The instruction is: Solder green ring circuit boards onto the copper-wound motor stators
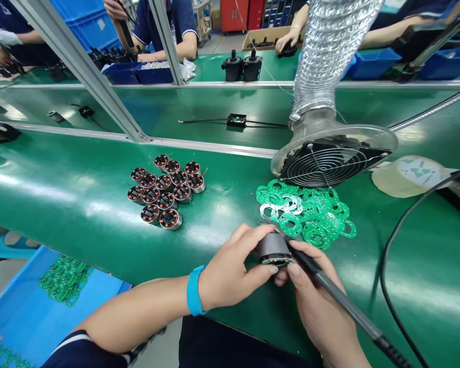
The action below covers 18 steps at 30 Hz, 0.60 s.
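A grey cylindrical motor stator [275, 247] is gripped between the thumb and fingers of my left hand [239, 268]. A thin ring-shaped circuit board shows along its lower edge. My right hand [318, 291] is closed around a black soldering iron [324, 281], and its thumb and fingertips reach the stator's right side. The iron's tip is hidden behind the stator. Just beyond both hands lies a heap of green ring-shaped circuit boards [310, 212]. To the left, several stators with copper windings [164, 191] stand grouped on the green bench [222, 214].
A fume extractor [329, 153] on a silver flexible duct hangs low over the boards. A tape roll [408, 176] and the iron's black cable [385, 266] are at right. A blue bin [19, 312] with boards sits lower left. Co-workers sit beyond a metal frame [138, 134].
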Each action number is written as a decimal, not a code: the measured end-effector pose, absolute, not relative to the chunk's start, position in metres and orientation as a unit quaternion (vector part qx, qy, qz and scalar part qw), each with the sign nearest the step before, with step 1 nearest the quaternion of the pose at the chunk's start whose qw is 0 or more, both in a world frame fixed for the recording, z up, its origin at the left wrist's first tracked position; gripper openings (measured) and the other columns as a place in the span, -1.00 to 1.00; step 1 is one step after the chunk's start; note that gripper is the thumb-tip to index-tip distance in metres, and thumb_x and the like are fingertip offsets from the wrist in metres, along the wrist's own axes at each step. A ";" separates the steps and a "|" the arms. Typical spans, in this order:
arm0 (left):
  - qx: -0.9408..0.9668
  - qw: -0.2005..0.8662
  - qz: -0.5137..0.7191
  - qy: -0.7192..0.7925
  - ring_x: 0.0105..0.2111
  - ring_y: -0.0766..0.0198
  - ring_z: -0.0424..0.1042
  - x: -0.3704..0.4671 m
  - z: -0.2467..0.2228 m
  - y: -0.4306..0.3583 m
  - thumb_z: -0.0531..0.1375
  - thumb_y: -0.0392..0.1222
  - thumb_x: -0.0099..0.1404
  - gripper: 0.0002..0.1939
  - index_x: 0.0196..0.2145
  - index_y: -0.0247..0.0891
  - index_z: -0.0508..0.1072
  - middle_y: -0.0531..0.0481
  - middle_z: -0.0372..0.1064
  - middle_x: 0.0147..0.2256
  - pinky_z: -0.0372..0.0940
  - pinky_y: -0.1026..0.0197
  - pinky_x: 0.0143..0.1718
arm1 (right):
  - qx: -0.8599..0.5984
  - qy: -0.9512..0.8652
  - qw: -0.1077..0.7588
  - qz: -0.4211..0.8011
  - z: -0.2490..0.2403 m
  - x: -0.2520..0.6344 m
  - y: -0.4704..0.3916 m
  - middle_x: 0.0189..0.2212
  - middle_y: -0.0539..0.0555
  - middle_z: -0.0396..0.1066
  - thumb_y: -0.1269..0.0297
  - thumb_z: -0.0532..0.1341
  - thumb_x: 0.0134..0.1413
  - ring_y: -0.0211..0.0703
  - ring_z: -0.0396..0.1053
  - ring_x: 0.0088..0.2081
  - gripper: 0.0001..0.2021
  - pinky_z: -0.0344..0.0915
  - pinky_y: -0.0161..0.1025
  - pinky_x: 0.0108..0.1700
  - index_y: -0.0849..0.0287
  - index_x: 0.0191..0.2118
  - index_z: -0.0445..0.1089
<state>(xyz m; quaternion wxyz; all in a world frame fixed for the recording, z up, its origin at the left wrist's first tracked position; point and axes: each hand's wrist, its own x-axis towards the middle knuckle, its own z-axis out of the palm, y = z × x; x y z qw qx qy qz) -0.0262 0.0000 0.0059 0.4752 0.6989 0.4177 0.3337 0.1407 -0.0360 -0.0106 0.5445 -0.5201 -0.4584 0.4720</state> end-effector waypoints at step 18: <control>0.492 0.748 0.136 0.425 -0.51 0.38 0.22 -0.030 0.014 0.018 0.18 -0.32 -0.03 -0.67 -0.22 -0.28 0.35 0.13 0.24 -0.47 0.16 0.31 -0.50 | -0.367 -0.831 0.376 0.183 0.002 0.176 -0.017 -0.44 -0.02 0.43 0.59 0.15 0.14 -0.23 0.37 -0.44 -0.58 0.33 -0.28 -0.42 0.01 0.05 0.32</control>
